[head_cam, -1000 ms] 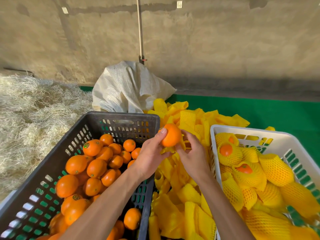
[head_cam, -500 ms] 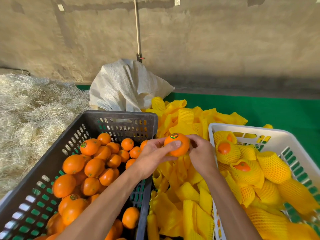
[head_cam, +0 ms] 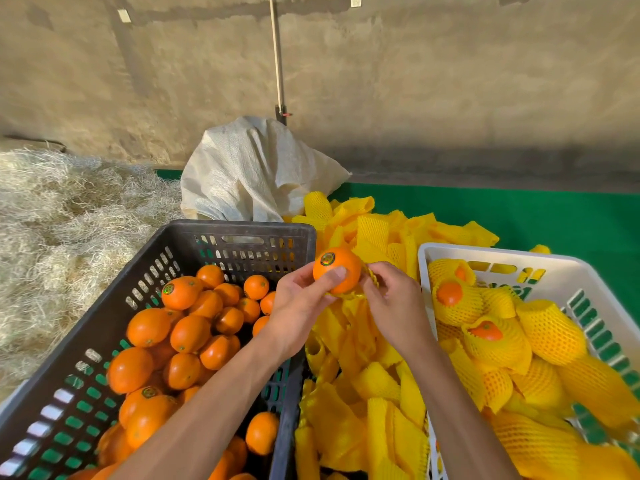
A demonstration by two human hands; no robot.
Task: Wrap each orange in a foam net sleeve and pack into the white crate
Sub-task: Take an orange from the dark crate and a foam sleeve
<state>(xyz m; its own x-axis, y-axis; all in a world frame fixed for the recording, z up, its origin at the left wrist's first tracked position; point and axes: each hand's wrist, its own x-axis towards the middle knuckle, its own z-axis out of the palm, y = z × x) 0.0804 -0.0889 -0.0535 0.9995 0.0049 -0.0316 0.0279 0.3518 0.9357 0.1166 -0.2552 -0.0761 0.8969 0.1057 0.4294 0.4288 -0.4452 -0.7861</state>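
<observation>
While stickered, orange [head_cam: 336,274] sits barely netted

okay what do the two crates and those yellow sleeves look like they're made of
Dark crate: likely rigid moulded plastic, matte, with slotted vent walls and a handle cutout. White crate: apparently the same, slightly glossier. Yellow sleeves: seemingly soft foam netting, with open mesh that folds and stretches round fruit.

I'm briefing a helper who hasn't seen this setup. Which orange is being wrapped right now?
Between the dark crate and the white crate, both hands meet above the yellow sleeve pile. The orange sits there, gripped by the left hand. Unlike the others, it is held up with a sleeve only starting on.
</observation>
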